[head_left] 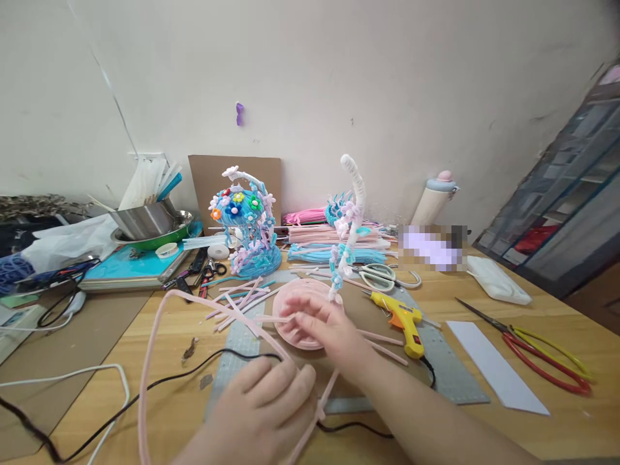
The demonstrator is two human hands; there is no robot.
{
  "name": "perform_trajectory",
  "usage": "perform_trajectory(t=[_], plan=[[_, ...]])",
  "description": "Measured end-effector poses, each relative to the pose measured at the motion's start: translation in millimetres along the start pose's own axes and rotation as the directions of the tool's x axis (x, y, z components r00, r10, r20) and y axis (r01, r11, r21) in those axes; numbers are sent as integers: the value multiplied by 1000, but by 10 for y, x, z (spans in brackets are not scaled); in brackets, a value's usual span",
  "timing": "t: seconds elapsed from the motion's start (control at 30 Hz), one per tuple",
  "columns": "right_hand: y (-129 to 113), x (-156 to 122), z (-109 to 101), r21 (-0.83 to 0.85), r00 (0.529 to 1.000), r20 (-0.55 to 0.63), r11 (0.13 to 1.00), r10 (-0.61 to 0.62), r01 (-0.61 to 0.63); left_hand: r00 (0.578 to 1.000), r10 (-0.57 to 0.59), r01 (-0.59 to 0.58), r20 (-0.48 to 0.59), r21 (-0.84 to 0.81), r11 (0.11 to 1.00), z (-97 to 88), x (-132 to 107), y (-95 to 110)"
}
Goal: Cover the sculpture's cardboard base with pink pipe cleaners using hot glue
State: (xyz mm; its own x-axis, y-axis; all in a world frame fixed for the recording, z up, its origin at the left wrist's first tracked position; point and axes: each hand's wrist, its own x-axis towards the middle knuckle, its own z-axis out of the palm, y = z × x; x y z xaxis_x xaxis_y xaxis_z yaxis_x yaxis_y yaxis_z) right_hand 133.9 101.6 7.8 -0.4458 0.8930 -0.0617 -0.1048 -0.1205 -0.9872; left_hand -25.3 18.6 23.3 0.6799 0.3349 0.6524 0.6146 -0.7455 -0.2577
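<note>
My left hand (266, 403) is closed with its back to me, gripping a pink pipe cleaner (155, 342) that arches up and out to the left. My right hand (329, 332) reaches over a round pink coiled base (290, 294), its thumb and fingertips pinched on a thin pink strand that points left. From the back of the base rises a white wrapped stem (357, 187) with lilac and blue flowers, its top curving left. The hands cover the front right part of the base.
A yellow glue gun (402, 316) lies on the right, its cord running forward. Beyond it are red-and-yellow-handled scissors (547, 355) and a white strip (496, 368). Behind stand a blue flowered lamp-like piece (254, 252) and bundled blue pipe cleaners (334, 254). A black cable (188, 368) crosses the left.
</note>
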Motion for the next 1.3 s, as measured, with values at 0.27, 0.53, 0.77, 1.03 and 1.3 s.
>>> perform_trajectory(t=[0.27,0.53,0.77,1.03,1.3], plan=[[211,107,-314,-699,961,-54,698,-270,157,922,-379,380,77,0,925,-116,-361,-200],[321,198,-248,-845,936,3,500,-352,191,764,-642,631,64,-283,722,-220,-419,-89],[16,-109,-195,-815,861,35,484,-507,319,663,-745,706,77,-396,588,-206,-206,-118],[190,53,-300,-879,872,-77,446,-483,169,454,-876,831,162,-431,351,-136,-68,-95],[202,67,-318,-839,797,-25,446,-603,312,405,-878,792,253,-577,199,-53,-114,-81]])
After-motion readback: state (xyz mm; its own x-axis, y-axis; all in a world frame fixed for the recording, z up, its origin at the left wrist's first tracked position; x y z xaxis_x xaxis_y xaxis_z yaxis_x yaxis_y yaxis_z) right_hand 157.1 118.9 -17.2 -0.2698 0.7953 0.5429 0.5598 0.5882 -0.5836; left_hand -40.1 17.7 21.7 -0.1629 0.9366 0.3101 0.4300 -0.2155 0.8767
